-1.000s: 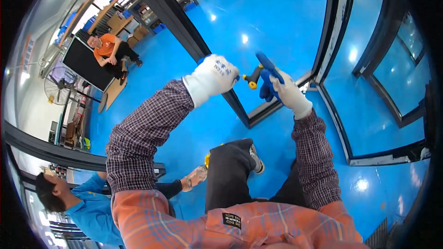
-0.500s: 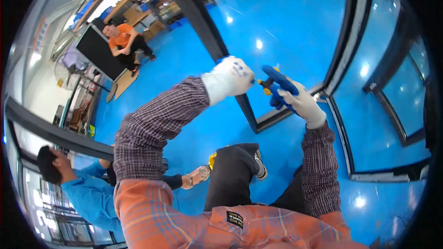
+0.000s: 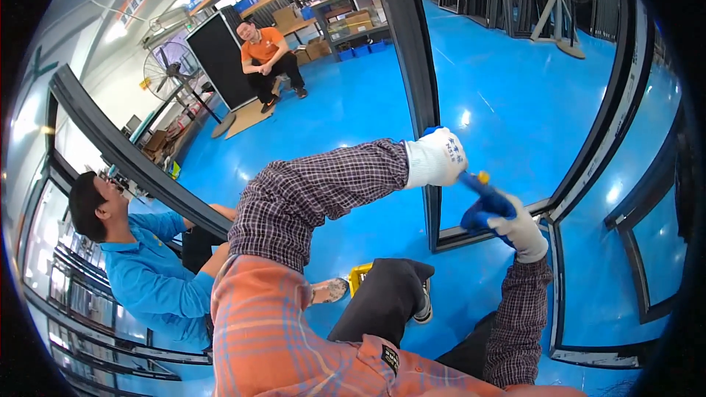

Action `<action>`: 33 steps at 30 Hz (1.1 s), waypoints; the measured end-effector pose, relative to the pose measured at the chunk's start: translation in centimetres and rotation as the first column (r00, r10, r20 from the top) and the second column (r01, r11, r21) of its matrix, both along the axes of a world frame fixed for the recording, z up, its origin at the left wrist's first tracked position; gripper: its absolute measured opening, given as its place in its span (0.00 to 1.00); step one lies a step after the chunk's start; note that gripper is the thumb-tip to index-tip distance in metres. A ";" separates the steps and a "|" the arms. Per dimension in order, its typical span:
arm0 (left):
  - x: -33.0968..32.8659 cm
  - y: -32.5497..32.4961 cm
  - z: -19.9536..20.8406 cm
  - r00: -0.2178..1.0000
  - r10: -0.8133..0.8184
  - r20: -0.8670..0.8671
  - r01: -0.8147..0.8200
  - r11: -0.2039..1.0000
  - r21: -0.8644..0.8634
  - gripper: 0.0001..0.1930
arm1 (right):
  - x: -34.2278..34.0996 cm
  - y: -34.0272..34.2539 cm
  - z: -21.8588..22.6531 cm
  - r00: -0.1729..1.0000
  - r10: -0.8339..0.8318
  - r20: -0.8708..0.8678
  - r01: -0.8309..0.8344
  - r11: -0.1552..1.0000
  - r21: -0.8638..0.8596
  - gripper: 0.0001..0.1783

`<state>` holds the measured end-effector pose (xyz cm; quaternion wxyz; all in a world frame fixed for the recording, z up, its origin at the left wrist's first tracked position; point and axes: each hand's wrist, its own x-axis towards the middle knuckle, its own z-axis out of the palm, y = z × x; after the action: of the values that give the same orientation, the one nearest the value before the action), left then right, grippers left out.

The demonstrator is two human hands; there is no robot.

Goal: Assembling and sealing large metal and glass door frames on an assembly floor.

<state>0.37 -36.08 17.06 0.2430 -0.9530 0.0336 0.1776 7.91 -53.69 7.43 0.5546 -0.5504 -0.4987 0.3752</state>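
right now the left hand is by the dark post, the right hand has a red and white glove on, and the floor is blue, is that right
Not quite: the glove on the right hand is blue and white, not red and white, as the head view shows. The left hand is by the dark post and the floor is blue, as you say.

Left hand curled, right hand curled just beside.
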 end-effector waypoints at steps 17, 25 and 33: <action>0.5 -1.0 0.4 0.992 0.055 -0.117 -0.049 0.997 0.053 0.14 | -0.3 -1.1 0.7 0.972 -0.044 -0.231 0.117 0.943 0.311 0.28; 0.6 -0.8 0.4 0.987 0.108 -0.120 -0.105 0.994 0.030 0.14 | 2.7 -0.6 -2.1 0.997 0.028 0.079 -0.019 0.994 -0.105 0.30; 0.8 -0.3 0.1 0.990 0.075 -0.117 -0.067 0.995 0.067 0.15 | -0.2 -0.7 0.8 0.971 -0.154 -0.185 0.179 0.976 0.124 0.35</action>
<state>1.20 -36.35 17.14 0.2640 -0.9331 0.0087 0.2439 7.72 -54.39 8.19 0.6629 -0.5152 -0.4253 0.3380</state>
